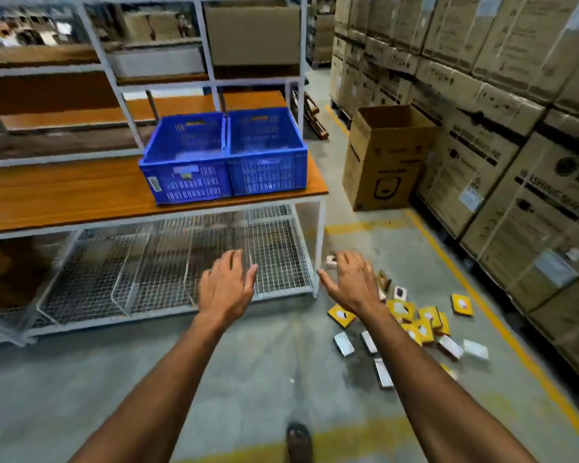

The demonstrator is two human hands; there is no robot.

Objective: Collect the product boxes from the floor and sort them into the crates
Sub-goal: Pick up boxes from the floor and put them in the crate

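Note:
Several small product boxes lie scattered on the concrete floor at the right: yellow ones (462,304) and white or silver ones (343,344). Two blue plastic crates stand side by side on the wooden table, the left crate (186,168) and the right crate (268,158); both look empty from here. My left hand (226,289) and my right hand (353,282) are stretched out in front of me with fingers spread and hold nothing. My right hand hovers over the near edge of the box pile and hides part of it.
The wooden table (64,198) has a wire-mesh shelf (181,272) underneath. An open cardboard carton (383,162) stands on the floor to the right. Stacked large cartons (502,135) line the right side behind a yellow floor line (475,289). My shoe (300,441) shows below.

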